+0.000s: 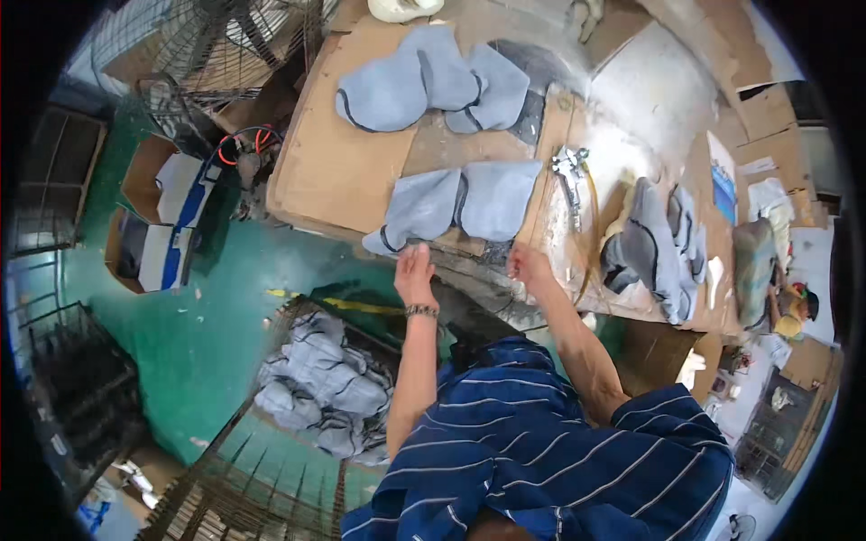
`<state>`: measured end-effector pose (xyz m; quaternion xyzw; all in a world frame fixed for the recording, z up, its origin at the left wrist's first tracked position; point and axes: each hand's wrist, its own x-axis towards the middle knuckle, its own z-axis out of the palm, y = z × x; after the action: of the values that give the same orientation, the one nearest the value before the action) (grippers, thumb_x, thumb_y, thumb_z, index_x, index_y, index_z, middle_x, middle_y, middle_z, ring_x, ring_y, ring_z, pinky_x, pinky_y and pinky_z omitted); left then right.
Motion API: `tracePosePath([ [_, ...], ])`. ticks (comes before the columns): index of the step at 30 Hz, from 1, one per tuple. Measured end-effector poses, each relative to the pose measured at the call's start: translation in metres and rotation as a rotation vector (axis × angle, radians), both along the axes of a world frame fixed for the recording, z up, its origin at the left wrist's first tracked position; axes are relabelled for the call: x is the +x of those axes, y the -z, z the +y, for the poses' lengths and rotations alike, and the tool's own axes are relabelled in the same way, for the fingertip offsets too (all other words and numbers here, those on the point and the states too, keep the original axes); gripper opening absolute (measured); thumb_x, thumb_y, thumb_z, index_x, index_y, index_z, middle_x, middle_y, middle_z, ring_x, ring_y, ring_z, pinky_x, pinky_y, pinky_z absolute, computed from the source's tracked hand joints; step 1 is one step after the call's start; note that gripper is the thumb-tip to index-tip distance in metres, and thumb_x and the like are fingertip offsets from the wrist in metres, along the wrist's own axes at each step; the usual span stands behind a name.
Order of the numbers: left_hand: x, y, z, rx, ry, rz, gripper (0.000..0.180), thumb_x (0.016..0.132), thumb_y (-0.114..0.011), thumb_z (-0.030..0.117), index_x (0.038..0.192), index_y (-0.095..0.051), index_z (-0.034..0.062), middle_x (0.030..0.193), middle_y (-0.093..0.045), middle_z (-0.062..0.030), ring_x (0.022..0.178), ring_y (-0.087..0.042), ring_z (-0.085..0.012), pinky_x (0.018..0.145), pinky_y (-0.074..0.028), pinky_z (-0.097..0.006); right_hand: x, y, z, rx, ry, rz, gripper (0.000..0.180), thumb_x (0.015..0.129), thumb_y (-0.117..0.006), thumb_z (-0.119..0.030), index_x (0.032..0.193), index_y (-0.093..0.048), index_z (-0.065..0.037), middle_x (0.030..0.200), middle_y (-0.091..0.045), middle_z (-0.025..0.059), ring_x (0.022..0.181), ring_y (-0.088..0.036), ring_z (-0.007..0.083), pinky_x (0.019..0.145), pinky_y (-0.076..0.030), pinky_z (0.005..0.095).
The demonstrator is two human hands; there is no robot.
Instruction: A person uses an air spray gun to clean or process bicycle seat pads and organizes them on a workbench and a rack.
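Observation:
A grey fabric piece with dark edging (494,200) lies flat at the near edge of the cardboard-covered table (334,162). My left hand (415,275) is at its lower left part, fingers stretched out and close to the cloth. By the piece's lower right corner is my right hand (534,270), its fingers curled together at the table edge. Whatever they may hold is too small to make out. Farther back on the table lie more grey pieces with dark edging (388,90). Right of the near piece rests a metal spray gun (570,180) with a yellowish hose.
Several grey pieces (658,243) are stacked at the table's right. Below left, a crate holds a heap of grey pieces (325,379). A caged fan (234,45) stands at the far left, with open cartons (144,252) on the green floor (189,334).

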<state>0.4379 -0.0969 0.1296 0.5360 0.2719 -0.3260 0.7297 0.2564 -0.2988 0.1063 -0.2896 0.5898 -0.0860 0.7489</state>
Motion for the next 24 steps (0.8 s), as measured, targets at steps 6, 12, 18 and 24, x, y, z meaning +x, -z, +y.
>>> tracePosePath([
  [6,0.013,-0.004,-0.034,0.206,-0.173,0.122,0.072,0.081,-0.09,0.039,0.134,-0.058,0.0027,0.135,-0.061,-0.0081,0.129,-0.052,-0.0239,0.093,-0.05,-0.043,0.025,-0.007,-0.004,-0.194,-0.009,0.312,0.035,0.092,-0.073,-0.029,0.069,-0.057,-0.009,0.061,-0.054,0.0031,0.048,-0.049,0.0155,0.039,-0.035,0.032],
  [12,0.03,-0.001,-0.024,0.273,-0.265,-0.001,0.066,0.083,-0.09,0.034,0.132,-0.058,0.003,0.127,-0.066,-0.0081,0.117,-0.061,-0.022,0.095,-0.05,-0.044,0.037,-0.005,0.003,0.066,0.128,0.125,0.025,0.096,-0.074,-0.032,0.084,-0.058,-0.016,0.069,-0.054,-0.0026,0.057,-0.049,0.0119,0.052,-0.041,0.0303],
  [18,0.041,-0.026,-0.023,0.295,-0.237,-0.223,0.024,0.087,-0.084,0.01,0.103,-0.071,-0.0019,0.101,-0.072,-0.0024,0.087,-0.061,-0.0098,0.08,-0.048,-0.027,0.048,-0.002,0.011,-0.032,0.195,0.291,0.027,0.092,-0.078,-0.03,0.081,-0.057,-0.018,0.069,-0.051,-0.0036,0.056,-0.046,0.0117,0.05,-0.036,0.0304],
  [24,0.059,-0.059,-0.006,0.07,-0.181,-0.302,0.021,0.086,-0.084,0.005,0.102,-0.071,-0.0015,0.091,-0.07,0.002,0.08,-0.058,-0.005,0.075,-0.046,-0.023,0.065,-0.006,0.022,-0.209,0.182,0.289,0.027,0.09,-0.08,-0.029,0.081,-0.059,-0.015,0.068,-0.049,-0.0034,0.053,-0.044,0.0116,0.047,-0.035,0.031],
])
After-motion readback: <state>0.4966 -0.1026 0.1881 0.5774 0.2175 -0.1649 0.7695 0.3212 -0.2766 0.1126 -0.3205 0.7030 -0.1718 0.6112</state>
